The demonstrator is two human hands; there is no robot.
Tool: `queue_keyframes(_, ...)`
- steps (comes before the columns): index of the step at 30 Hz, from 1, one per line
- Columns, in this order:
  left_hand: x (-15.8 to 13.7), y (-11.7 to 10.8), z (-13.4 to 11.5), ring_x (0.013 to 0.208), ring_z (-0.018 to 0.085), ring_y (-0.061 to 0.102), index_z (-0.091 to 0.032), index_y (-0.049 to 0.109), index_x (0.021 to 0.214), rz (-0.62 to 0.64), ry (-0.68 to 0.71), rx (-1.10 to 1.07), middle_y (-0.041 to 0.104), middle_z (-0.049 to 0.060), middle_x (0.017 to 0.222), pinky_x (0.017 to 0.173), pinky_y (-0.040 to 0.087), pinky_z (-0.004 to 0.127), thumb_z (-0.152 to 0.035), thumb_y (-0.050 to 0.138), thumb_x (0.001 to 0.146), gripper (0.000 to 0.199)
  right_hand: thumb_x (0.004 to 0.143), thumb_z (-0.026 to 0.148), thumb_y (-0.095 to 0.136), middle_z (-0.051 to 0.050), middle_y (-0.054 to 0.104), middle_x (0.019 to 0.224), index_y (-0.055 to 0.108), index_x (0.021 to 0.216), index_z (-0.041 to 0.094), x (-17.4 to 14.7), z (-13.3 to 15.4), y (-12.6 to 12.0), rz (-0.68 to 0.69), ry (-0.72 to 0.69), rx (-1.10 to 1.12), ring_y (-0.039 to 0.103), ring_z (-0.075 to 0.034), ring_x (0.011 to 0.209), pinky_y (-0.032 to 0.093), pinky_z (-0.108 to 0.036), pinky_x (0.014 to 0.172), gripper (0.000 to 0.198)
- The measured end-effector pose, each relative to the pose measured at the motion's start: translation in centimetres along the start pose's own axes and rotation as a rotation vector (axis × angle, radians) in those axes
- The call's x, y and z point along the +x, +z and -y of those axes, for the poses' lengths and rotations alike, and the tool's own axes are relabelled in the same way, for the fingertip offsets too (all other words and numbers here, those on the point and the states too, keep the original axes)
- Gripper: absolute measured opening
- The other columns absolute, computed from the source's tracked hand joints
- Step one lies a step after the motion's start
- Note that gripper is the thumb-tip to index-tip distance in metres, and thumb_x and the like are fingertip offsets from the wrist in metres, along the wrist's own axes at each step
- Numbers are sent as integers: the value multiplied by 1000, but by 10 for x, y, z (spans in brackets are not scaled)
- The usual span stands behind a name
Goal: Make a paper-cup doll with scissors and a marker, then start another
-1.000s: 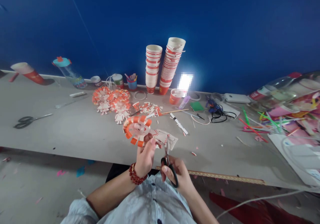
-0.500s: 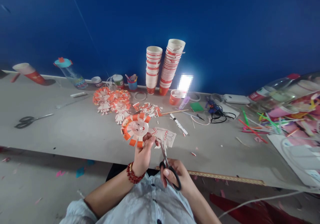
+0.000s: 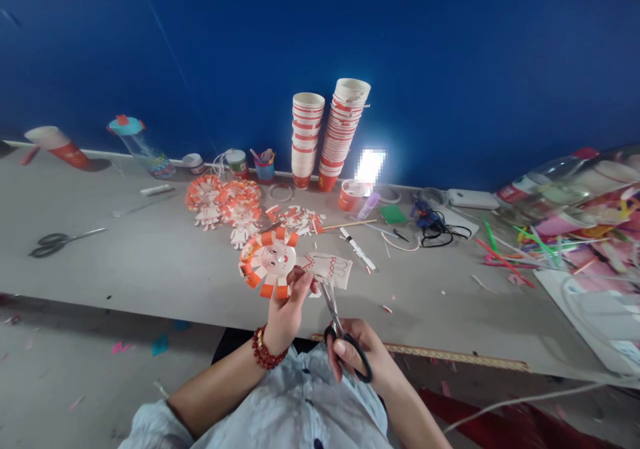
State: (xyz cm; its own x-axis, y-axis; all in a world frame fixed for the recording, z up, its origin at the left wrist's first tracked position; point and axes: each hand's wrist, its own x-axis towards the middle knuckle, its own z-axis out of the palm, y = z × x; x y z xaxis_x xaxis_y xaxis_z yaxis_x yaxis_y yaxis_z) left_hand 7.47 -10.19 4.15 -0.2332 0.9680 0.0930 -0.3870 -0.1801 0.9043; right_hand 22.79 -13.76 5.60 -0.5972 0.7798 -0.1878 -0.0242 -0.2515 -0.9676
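My left hand (image 3: 289,303) pinches a paper-cup figure (image 3: 278,261) with a drawn face, orange curled strips around it and a drawn body piece (image 3: 326,267) stretching to the right. In my right hand (image 3: 354,352) is a pair of black-handled scissors (image 3: 331,307), fingers through the loops. Its blades are spread at the lower edge of the drawn body, close to my left fingertips. Behind the figure lie several finished-looking paper figures (image 3: 243,221) with orange curls. A pile of orange and white paper scraps (image 3: 300,219) sits beside them.
Two tall stacks of paper cups (image 3: 307,142) stand against the blue wall. Another pair of scissors (image 3: 65,241) lies at left. A marker (image 3: 357,249), a glue gun (image 3: 425,214) with black cable, and colourful sticks (image 3: 545,249) are to the right. A bright lamp (image 3: 371,169) glows at the back.
The scissors and my right hand have shifted slightly right and down, and the blades have spread wider. The paper figure has tilted and moved a little left in my left hand.
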Motion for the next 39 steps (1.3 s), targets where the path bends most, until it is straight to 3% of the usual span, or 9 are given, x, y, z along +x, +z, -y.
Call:
queue_keyframes(5,4,-5,0,70,14,56,-19,57,71,-17,56,-2,56,-1,68,74,46,30,-31,60,89,22,78,70,59,0,49,42,57,52,14,-4,1,-4,20,1,-32,37,-8,39,25,-23,43,61)
queue_keyframes(15,7,-5,-1,68,13,57,-20,56,74,-33,51,-87,54,-2,69,73,47,30,-28,62,88,17,77,69,61,-1,54,45,56,58,15,-7,-1,-7,45,35,-26,36,-8,38,24,-22,42,58)
queue_keyframes(23,3,-8,-1,69,14,56,-18,57,68,16,12,74,57,0,67,73,46,30,-30,59,89,24,79,69,59,-1,52,43,57,55,14,-3,-2,-9,32,31,-30,33,-7,37,22,-23,40,60)
queue_keyframes(28,0,-6,-11,65,14,59,-18,58,73,85,-74,145,59,-2,64,68,49,27,-28,61,85,16,77,71,59,1,50,42,57,56,15,6,3,-10,26,38,-38,33,-7,36,22,-23,41,60)
queue_keyframes(39,3,1,-23,61,14,58,-17,59,64,60,-126,195,60,0,60,63,50,26,-30,62,78,20,73,72,63,-1,57,46,54,64,15,17,-10,-13,-36,51,-79,38,-8,40,23,-21,42,58)
